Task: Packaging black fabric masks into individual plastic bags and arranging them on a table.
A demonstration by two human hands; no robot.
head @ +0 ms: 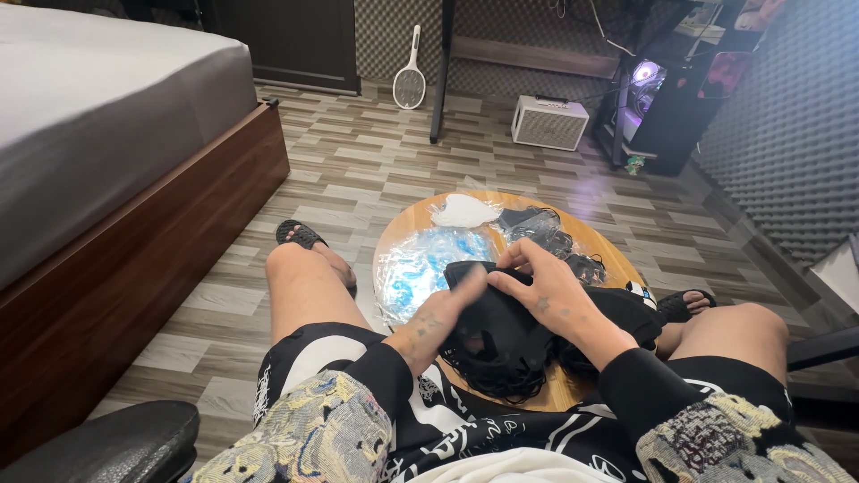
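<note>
We gripped a black face mask (501,313) with our left hand (440,315) and right hand (548,291), both closed on it, above the round table's (617,255) near edge.

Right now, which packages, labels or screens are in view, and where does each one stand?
Clear plastic bag of blue masks: on the round table, left of the hands, crumpled and shiny.
Clear bag of white masks: far table edge.
Clear bag of black masks: far right of the table.
No screen shows clearly.
</note>
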